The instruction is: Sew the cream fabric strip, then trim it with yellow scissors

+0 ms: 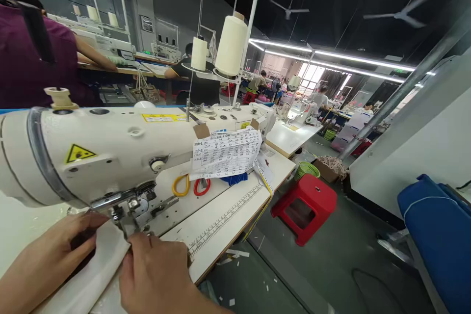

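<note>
Both my hands are at the needle end of the white sewing machine [121,142], apart from each other, with a piece of white cloth [106,255] running between them. My left hand [61,250] has it pinched between thumb and fingers, just beside the metal presser parts [128,223]. My right hand [156,265] is curled against the other side of the cloth, its fingers close to the same metal parts; whether they grip or only press, I cannot tell. The cloth's upper end lies right by the presser parts, and the rest slopes down toward me.

Along the right-hand edge of the sewing table [206,213] runs a printed ruler scale [224,218]. Farther back, beside the machine's base, lie a yellow loop handle [180,195] and a red loop handle [200,194], near some blue fabric [235,179]. A sheet of handwritten paper [226,154] hangs on the machine's front. Near the table's far right corner, a yellow tape measure [265,184] drapes over the edge. Beyond that edge, a red stool [318,191] stands on the floor.
</note>
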`<state>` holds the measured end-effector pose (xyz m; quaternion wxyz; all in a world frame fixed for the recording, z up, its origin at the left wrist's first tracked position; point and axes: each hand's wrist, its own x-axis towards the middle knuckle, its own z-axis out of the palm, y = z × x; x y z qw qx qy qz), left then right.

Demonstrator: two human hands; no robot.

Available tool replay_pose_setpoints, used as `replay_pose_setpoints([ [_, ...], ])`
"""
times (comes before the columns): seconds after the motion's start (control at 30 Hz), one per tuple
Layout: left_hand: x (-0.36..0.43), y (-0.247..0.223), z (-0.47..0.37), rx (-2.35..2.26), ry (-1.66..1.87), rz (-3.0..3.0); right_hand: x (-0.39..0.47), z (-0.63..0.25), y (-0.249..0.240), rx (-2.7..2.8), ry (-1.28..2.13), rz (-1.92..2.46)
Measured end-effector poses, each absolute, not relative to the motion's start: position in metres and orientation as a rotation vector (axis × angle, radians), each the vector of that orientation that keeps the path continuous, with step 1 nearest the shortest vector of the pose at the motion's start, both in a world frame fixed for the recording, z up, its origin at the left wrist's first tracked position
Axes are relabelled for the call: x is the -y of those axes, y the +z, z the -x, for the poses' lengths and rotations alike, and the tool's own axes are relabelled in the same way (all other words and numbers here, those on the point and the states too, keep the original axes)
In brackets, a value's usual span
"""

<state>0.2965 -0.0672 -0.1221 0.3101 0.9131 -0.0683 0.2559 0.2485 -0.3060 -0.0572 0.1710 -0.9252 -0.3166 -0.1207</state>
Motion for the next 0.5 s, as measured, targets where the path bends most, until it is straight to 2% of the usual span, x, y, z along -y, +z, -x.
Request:
replay_pose_setpoints([
  [0.23, 0.104, -0.072, -0.270, 0.091, 0.533, -2.331, 0.303, -0.246, -0.064, 0.814, -0.250, 2.574],
  [0.5, 0.106, -0.071, -0.265, -0.005, 0.455, -2.256, 0.304, -0.249, -0.076, 0.896, -0.415, 2.523],
])
